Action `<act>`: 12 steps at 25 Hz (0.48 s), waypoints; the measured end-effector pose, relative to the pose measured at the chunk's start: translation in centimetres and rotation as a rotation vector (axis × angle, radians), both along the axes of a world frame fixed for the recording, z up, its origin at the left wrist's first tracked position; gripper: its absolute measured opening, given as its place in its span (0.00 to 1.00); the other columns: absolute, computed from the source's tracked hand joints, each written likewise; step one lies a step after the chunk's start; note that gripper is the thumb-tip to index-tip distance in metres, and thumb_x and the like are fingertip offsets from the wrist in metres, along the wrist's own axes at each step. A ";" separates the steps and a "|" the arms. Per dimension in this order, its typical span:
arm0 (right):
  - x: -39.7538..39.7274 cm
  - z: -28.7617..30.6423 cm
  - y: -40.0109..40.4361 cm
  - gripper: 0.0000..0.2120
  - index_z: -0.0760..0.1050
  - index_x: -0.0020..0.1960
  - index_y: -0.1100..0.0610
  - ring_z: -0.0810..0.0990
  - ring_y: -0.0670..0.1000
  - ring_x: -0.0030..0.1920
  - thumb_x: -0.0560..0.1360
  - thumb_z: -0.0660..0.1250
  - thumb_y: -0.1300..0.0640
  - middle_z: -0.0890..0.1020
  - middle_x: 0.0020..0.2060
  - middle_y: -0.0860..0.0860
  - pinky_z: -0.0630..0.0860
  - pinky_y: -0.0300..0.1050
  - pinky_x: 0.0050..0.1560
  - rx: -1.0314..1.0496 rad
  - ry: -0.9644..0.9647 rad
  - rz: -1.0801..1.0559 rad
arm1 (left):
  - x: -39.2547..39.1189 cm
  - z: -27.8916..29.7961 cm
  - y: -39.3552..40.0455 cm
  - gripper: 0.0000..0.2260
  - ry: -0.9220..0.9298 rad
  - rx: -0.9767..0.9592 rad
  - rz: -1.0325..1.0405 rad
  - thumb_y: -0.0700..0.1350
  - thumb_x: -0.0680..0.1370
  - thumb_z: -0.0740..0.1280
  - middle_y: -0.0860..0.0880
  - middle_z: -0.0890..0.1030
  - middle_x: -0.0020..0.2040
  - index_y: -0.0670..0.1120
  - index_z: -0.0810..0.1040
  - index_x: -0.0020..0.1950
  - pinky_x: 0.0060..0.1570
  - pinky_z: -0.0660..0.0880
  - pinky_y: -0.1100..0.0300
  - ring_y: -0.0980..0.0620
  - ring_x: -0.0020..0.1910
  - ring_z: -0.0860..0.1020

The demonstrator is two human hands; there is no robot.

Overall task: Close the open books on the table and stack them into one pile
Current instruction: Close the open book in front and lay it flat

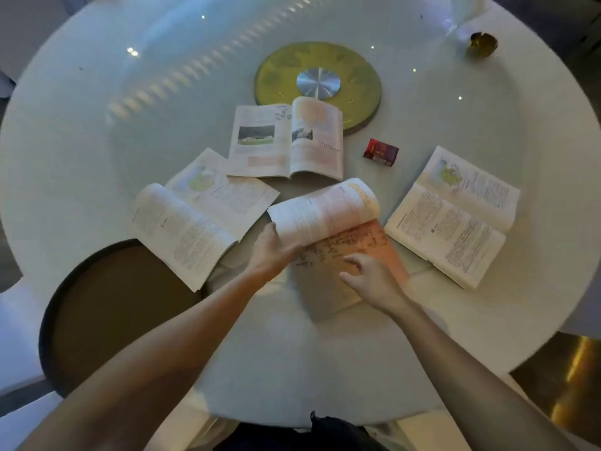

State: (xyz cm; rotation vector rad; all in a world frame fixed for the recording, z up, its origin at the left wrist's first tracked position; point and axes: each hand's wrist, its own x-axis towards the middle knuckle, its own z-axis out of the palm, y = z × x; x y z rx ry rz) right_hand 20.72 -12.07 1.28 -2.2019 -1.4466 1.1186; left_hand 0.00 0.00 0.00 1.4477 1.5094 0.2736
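The left hand [271, 252] grips the near book [328, 222] by its raised pages — fingers tucked beneath. The right hand [370, 281] rests spread on the lower page, holding nothing — three other books lie open on the worktop [130, 125].

1. Left forearm bare, extended forward and inward from lower left.
2. Left hand [271, 250]: palm down, fingers tucked beneath lifted pages, thumb up.
3. Right forearm bare, from lower right.
4. Right hand [374, 281]: fingers spread, loosely curled, palm down.

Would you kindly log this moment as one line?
left hand: folding middle book shut | right hand: steadying it | closed: none
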 end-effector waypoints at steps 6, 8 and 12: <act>0.6 -3.0 -3.8 0.11 0.84 0.56 0.57 0.83 0.51 0.54 0.76 0.73 0.55 0.84 0.48 0.46 0.75 0.40 0.52 -0.026 0.115 -0.365 | 0.9 -1.6 1.1 0.36 -0.203 -0.234 0.359 0.49 0.74 0.76 0.47 0.77 0.56 0.42 0.62 0.77 0.53 0.78 0.54 0.47 0.56 0.79; 0.8 -3.9 -4.4 0.09 0.83 0.51 0.58 0.83 0.53 0.51 0.75 0.74 0.54 0.84 0.46 0.48 0.78 0.47 0.52 -0.061 0.147 -0.522 | 0.8 -2.1 1.3 0.30 -0.193 -0.222 0.369 0.48 0.75 0.76 0.45 0.79 0.57 0.42 0.69 0.73 0.57 0.79 0.50 0.44 0.57 0.80; 0.5 -5.0 -5.1 0.05 0.78 0.50 0.53 0.80 0.50 0.45 0.77 0.73 0.56 0.82 0.46 0.50 0.83 0.58 0.47 -0.142 0.353 -0.875 | -0.1 -2.2 0.6 0.19 -0.273 -0.200 0.312 0.44 0.74 0.76 0.44 0.82 0.52 0.46 0.75 0.62 0.40 0.81 0.61 0.47 0.48 0.85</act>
